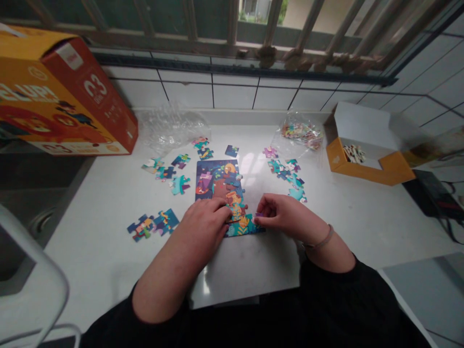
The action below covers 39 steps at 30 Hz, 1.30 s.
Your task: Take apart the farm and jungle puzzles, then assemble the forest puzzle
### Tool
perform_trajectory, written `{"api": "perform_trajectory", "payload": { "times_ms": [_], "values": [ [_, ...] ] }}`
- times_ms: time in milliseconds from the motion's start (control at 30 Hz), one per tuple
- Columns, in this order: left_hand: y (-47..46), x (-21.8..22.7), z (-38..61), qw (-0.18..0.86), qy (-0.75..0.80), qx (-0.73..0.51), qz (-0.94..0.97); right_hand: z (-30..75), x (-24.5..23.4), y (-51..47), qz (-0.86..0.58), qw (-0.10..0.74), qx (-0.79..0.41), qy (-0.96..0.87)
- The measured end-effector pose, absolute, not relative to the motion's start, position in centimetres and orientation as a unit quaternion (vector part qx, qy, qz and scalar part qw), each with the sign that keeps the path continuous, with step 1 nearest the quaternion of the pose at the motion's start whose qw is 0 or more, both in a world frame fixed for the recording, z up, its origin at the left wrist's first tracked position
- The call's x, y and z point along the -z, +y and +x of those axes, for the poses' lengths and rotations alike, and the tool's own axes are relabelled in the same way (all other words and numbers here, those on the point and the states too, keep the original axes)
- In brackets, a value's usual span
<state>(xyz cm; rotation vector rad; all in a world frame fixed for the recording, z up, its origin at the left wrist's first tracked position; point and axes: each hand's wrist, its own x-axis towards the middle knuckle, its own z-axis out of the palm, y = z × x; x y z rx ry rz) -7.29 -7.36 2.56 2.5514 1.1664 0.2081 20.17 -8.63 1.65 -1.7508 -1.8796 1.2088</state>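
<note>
A partly joined jigsaw puzzle [219,186] lies on the white counter in front of me, its picture dark blue with brown, orange and teal shapes. My left hand [208,217] rests on its lower left part, palm down with the fingers laid over the pieces, hiding that corner. At the lower right edge, my right hand [273,211] pinches a small purple puzzle piece [258,214] between thumb and fingers, touching or very close to the joined part. Loose puzzle pieces [180,184] lie to the left, and more puzzle pieces [284,168] to the right.
Behind the puzzle are a crumpled clear plastic bag [174,128] and a bag of pieces [302,133]. A large orange box [90,96] stands at the left by a sink [32,203]. An open yellow box [366,166] with pieces inside is at the right.
</note>
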Motion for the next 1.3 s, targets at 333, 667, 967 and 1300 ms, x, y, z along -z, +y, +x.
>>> {"api": "perform_trajectory", "payload": {
  "times_ms": [333,667,967,1300],
  "values": [
    [-7.3,-2.5,-7.1,0.166,0.418,-0.065,0.891,19.3,-2.2,-8.7,-0.615,0.129,-0.316,-0.711],
    [-7.4,-2.7,-7.0,0.161,0.441,-0.050,0.882,19.2,-2.2,-8.7,-0.585,0.131,-0.343,-0.723],
    [-7.5,-2.7,-7.4,0.158,0.445,-0.064,0.879,20.4,-2.4,-8.5,-0.655,0.246,-0.249,-0.670],
    [-7.2,-2.5,-7.9,0.153,0.463,-0.043,0.872,27.8,-0.5,-4.7,-0.816,0.275,-0.020,-0.509]
  ]
}}
